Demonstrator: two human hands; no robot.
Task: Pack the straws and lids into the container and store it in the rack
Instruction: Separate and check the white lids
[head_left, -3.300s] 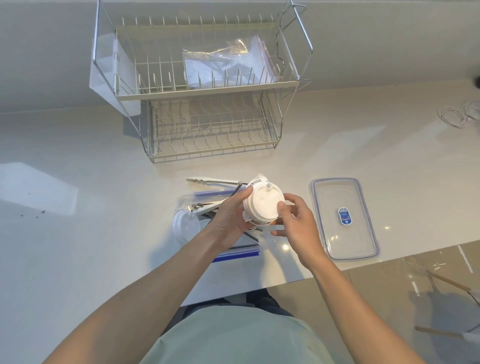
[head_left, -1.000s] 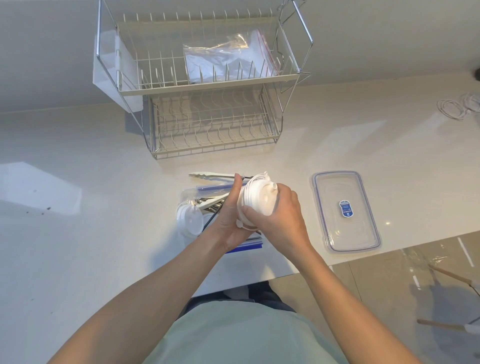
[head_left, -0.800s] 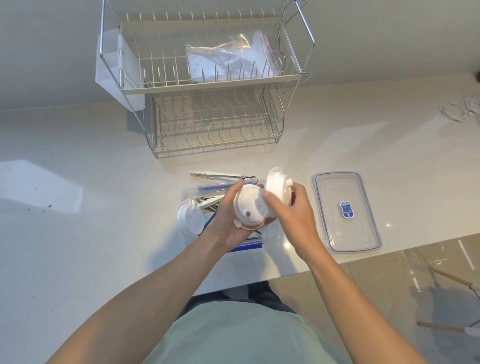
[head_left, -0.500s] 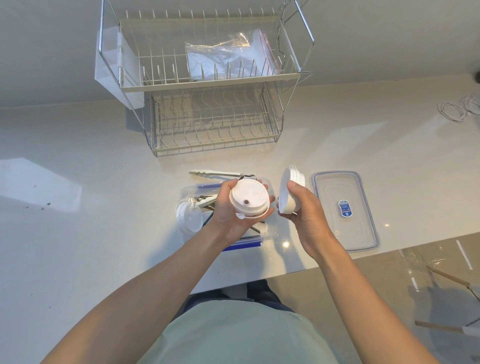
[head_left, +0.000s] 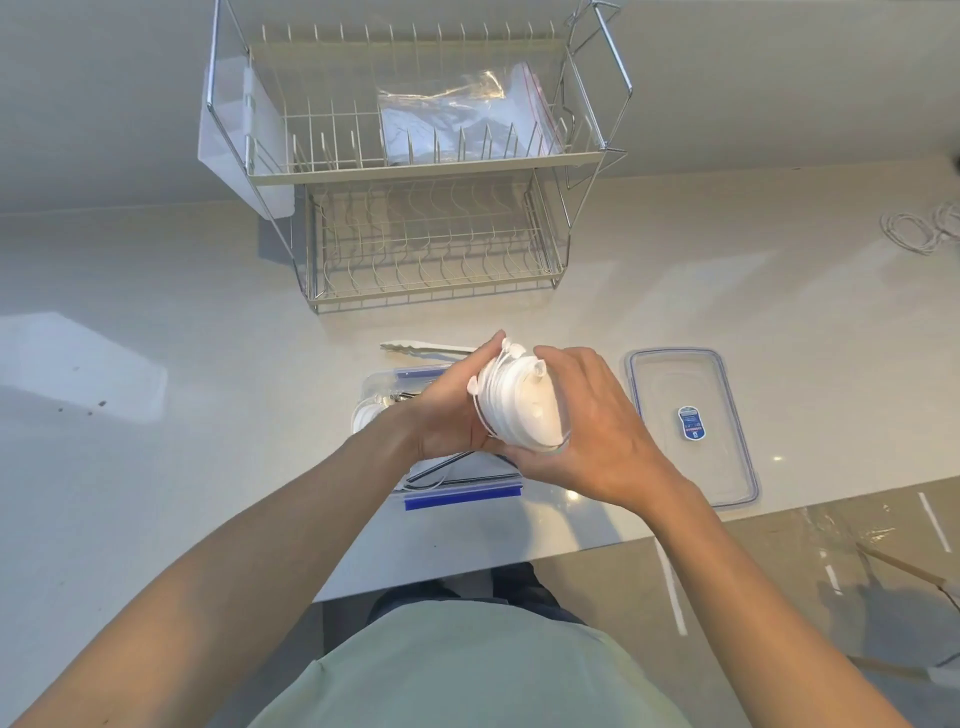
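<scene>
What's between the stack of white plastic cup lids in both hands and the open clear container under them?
Nothing separate blocks it. The stack of white plastic cup lids, gripped by left hand and right hand, sits above the clear plastic container. Inside lie dark straws and another white lid, limiting room.

White lids (head_left: 514, 402) stacked sideways above open container (head_left: 387, 384) – straws (head_left: 441, 465) inside, rack (head_left: 415, 171) behind.
</scene>
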